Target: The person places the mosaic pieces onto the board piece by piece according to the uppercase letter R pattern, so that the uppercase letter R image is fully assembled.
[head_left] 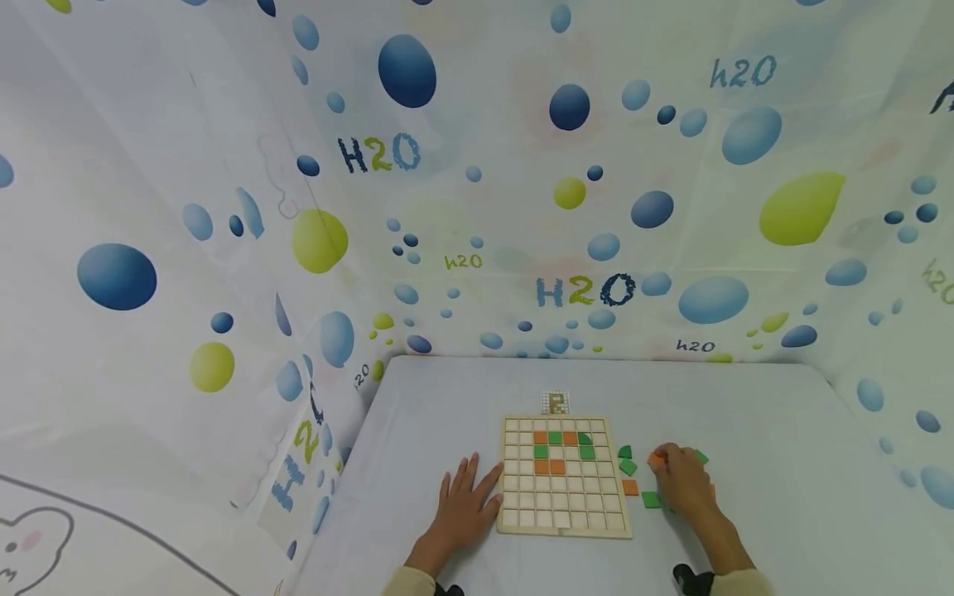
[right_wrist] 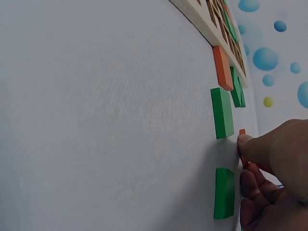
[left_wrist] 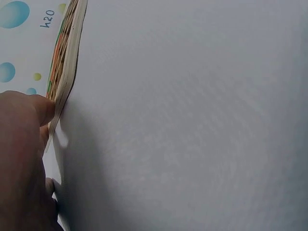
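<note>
A wooden grid board [head_left: 564, 519] lies on the table, with orange and green pieces in its upper cells. My left hand [head_left: 464, 511] rests on the table at the board's left edge, fingers spread, thumb side touching the frame; the left wrist view shows this hand [left_wrist: 21, 154] against the board's side [left_wrist: 72, 62]. To the right of the board, my right hand [head_left: 684, 480] pinches an orange piece [head_left: 656, 460] between thumb and fingers. In the right wrist view the right hand [right_wrist: 279, 168] grips the orange piece [right_wrist: 242, 131], partly hidden by the thumb.
Loose pieces lie between board and right hand: a green square [head_left: 628, 467], an orange square [head_left: 630, 487], a green piece [head_left: 652, 500] and a rounded green piece [head_left: 624, 451]. Another green piece [head_left: 701, 456] is beyond the hand. A small pattern card [head_left: 555, 402] lies behind the board.
</note>
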`<state>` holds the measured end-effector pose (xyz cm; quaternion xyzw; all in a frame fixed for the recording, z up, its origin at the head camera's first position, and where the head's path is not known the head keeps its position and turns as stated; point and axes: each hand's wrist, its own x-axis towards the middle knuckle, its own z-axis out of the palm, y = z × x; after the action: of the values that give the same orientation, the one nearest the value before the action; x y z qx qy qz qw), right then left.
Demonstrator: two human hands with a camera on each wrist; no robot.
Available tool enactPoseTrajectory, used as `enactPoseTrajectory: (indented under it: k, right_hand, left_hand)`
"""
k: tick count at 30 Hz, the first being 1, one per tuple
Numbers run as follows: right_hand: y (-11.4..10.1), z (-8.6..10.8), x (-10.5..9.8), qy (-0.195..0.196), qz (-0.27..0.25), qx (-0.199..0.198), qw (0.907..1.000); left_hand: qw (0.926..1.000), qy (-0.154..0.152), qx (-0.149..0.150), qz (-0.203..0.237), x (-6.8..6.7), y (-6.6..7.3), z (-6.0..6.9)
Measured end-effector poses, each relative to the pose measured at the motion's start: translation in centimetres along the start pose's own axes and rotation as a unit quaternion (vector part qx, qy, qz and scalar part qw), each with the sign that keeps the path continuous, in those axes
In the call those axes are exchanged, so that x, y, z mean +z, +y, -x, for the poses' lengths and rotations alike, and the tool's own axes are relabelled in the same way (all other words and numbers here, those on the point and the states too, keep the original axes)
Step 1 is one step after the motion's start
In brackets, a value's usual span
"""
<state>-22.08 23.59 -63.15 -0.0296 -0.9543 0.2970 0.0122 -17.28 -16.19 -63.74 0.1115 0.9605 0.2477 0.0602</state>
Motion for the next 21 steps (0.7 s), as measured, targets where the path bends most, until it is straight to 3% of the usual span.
enactPoseTrajectory:
  k: [13,21]
  right_hand:
    - [-1.8,-1.2,1.0,0.011,-0.01,0.013,0.9998]
    - [-3.5,-1.5,1.9,0.012,-0.008,-0.027,0.9995]
  left_hand:
    - [0.9996,0.016,0.018,0.014,0.1,0.1,0.3]
    - [0.9992,0.026,0.024,0.017,0.0,0.1,0.3]
